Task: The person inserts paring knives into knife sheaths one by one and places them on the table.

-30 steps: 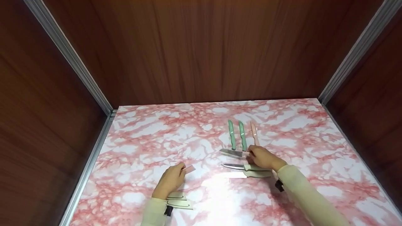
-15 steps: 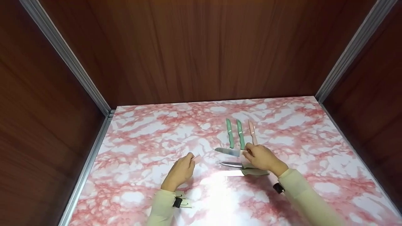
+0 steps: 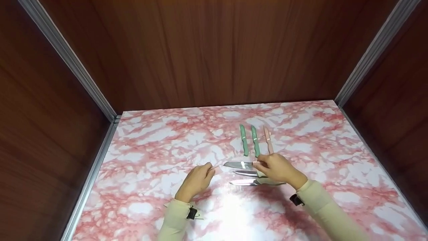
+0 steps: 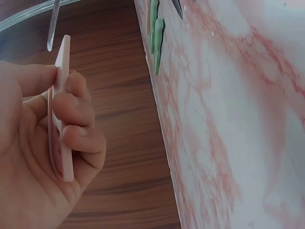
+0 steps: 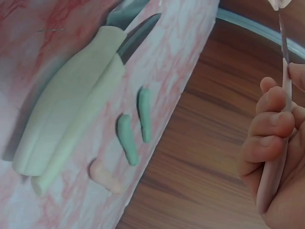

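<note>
My left hand (image 3: 196, 181) pinches a flat pink knife sheath (image 4: 66, 164) between thumb and fingers, seen nearly edge-on. My right hand (image 3: 280, 170) grips a knife by its pink handle (image 5: 272, 183). Its bare blade (image 3: 235, 164) points left, the tip a short way from the sheath in the head view. At the top of the left wrist view the blade end (image 4: 52, 36) shows just above the sheath. Below the right hand lie two cream-handled knives with bare blades, the nearer one (image 3: 243, 182) and the farther one (image 3: 245, 173).
Beyond the right hand, two green knives (image 3: 243, 140) and a smaller pink knife (image 3: 268, 138) lie side by side. Cream sheaths (image 3: 199, 216) lie partly hidden under the left forearm. Brown wood-grain panels (image 3: 214, 53) enclose the marbled table (image 3: 150, 150) at the back and sides.
My left hand has moved right and away from me with the sheath, now near the knife tip. The knife has shifted slightly left, its blade turning in the right hand.
</note>
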`<state>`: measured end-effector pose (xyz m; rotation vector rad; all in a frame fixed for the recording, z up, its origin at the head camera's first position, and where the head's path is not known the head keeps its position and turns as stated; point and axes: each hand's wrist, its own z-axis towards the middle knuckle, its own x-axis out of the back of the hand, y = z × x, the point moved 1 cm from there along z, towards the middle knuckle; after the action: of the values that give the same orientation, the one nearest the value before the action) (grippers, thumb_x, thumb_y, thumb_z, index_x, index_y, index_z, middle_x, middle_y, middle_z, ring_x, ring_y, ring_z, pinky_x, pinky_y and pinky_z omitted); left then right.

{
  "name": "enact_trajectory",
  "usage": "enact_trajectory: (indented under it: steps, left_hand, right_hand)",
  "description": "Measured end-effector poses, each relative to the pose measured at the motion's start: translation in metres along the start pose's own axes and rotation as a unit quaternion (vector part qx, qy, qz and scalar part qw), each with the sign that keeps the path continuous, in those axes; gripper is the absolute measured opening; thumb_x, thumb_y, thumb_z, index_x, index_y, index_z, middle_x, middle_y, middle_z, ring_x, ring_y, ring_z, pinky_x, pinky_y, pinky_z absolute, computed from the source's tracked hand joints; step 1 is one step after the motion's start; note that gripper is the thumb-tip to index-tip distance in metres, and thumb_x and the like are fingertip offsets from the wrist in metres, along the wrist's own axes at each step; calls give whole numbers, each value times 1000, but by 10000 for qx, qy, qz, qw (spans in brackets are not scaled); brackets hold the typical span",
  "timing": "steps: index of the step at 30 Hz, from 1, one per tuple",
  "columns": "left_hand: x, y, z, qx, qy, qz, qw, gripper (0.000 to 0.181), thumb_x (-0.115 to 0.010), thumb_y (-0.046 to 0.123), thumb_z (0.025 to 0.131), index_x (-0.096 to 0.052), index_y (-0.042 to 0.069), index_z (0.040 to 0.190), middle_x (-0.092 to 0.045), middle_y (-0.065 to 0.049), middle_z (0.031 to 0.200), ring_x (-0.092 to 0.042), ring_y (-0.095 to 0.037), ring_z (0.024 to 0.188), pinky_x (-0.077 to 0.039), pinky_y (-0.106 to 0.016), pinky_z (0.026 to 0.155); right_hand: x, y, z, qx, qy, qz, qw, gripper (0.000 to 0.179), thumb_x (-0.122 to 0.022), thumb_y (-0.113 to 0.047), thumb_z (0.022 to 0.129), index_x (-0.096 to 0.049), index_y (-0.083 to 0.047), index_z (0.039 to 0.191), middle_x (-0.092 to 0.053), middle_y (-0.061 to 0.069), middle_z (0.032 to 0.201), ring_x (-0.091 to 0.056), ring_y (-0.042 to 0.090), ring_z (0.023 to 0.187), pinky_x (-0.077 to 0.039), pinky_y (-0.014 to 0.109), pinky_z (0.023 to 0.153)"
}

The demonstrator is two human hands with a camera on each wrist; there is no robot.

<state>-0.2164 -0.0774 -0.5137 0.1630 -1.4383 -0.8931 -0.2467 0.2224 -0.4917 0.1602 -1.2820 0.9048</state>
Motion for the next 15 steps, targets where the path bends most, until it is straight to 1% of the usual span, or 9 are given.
enact_trajectory:
  steps: [3, 8, 15]
  left_hand:
    - [0, 2, 1, 42, -38, -31, 10000, 23, -48, 22, 99, -44, 15, 78, -32, 8, 61, -32, -7, 54, -29, -24, 50]
    - [1, 5, 1, 42, -47, 40, 10000, 24, -49, 24, 99, -43, 15, 77, -32, 8, 61, -33, -7, 54, -29, -24, 51]
    - [2, 7, 2, -38, -18, 49, 10000, 24, -49, 23, 98, -44, 15, 77, -32, 8, 60, -33, -7, 54, -30, -25, 51]
  right_hand:
    - [1, -2, 2, -8, -84, 22, 10000, 26, -62, -28, 92, -52, -18, 71, -28, -16, 53, -21, -1, 45, -21, 22, 45]
    - [2, -5, 3, 35, -242, -94, 9997, 25, -60, -33, 93, -55, -19, 73, -33, -16, 55, -26, 0, 46, -23, 23, 46]
    - [2, -6, 4, 107, -278, -196, 9994, 27, -58, -34, 94, -53, -21, 72, -31, -16, 55, -24, 0, 47, -23, 24, 47]
